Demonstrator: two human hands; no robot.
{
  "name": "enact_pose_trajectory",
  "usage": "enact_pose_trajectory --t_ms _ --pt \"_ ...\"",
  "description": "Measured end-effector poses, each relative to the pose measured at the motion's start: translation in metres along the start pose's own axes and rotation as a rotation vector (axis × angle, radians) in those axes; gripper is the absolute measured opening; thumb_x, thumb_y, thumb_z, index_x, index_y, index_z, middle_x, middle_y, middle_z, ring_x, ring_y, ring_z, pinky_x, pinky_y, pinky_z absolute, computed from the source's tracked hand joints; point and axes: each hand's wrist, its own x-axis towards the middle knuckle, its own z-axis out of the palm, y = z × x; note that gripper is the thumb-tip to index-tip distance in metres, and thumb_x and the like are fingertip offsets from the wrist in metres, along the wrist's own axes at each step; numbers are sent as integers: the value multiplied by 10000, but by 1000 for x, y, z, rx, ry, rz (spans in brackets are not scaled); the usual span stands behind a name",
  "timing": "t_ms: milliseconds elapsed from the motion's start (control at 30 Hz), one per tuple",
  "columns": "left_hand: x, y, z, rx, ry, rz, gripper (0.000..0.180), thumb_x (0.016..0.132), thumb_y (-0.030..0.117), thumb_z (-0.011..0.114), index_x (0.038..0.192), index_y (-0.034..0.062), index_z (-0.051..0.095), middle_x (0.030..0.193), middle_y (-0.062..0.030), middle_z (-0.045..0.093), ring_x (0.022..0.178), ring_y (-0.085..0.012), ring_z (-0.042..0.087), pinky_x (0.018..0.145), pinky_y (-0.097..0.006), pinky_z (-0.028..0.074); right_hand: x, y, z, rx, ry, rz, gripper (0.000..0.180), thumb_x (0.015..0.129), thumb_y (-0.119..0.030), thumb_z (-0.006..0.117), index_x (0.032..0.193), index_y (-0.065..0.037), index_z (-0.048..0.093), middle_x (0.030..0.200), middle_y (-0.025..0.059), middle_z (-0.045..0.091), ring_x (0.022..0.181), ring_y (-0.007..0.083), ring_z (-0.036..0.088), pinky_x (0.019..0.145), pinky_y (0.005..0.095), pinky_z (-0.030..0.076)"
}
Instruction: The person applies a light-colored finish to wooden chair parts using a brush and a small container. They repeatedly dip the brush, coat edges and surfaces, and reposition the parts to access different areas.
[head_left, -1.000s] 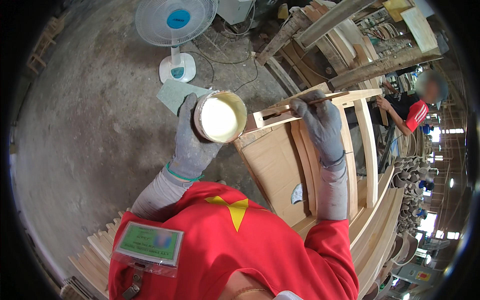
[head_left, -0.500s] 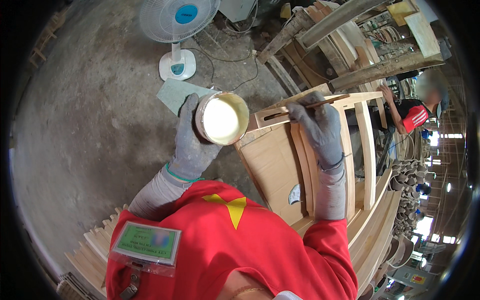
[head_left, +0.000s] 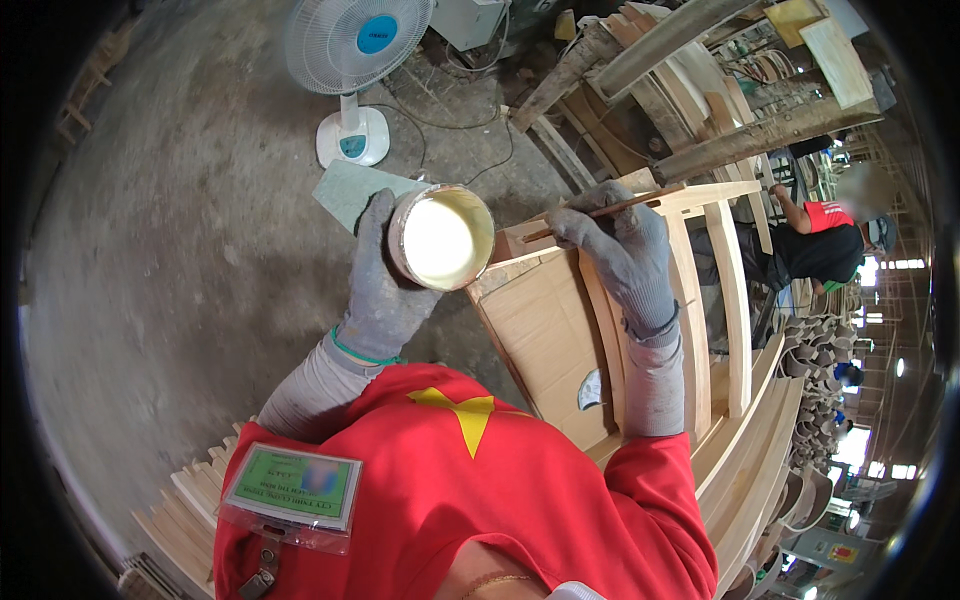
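My gloved left hand (head_left: 385, 275) is wrapped round a round can (head_left: 399, 245) holding creamy white liquid (head_left: 440, 240). The can's open mouth faces up, just left of a pale wooden frame (head_left: 738, 300). In my gloved right hand (head_left: 630, 250) I grip a thin wooden stick (head_left: 645, 200), fingers closed on it. Its left tip is at the slotted end of a wooden rail (head_left: 512, 245), close to the can. Whether the tip is inside the slot I cannot tell. My right forearm lies over the frame's curved slats.
Brown cardboard (head_left: 540, 330) lies under the frame. A white fan (head_left: 355, 135) stands ahead on the concrete floor, its cord trailing, near a greenish flat board (head_left: 365, 188). Timber beams (head_left: 760, 140) are at far right. Another person (head_left: 825, 240) stands beyond the frame. Wooden slats lie lower left.
My right hand and the stick have shifted slightly left, toward the can. My left hand and the can have barely moved. The other person has turned, with the arm drawn back from the frame.
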Motion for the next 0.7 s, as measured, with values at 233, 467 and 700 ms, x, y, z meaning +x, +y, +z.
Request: enact_pose_trajectory --t_ms 233,467,700 --pt "-7 2 4 -51 -207 88 764 659 -51 703 1269 -2 246 1224 -153 440 1104 -228 489 915 -348 451 -13 8 -31 286 71 185 140 781 -24 615 894 59 606 817 112 636 761 152 609 740 252 488" --pt "-3 13 6 -46 -114 -24 750 677 -75 677 1286 36 256 1244 -140 419 1106 -216 484 908 -354 457 -47 -4 -32 313 389 147 151 784 21 584 924 74 568 860 147 629 795 189 614 742 274 511" --pt "0 21 15 -10 -130 -64 737 682 -76 672 1285 42 265 1264 -130 400 1106 -214 479 906 -351 457 -87 32 6 632 751 135 108 804 24 569 904 59 553 896 159 612 792 211 621 730 336 545"
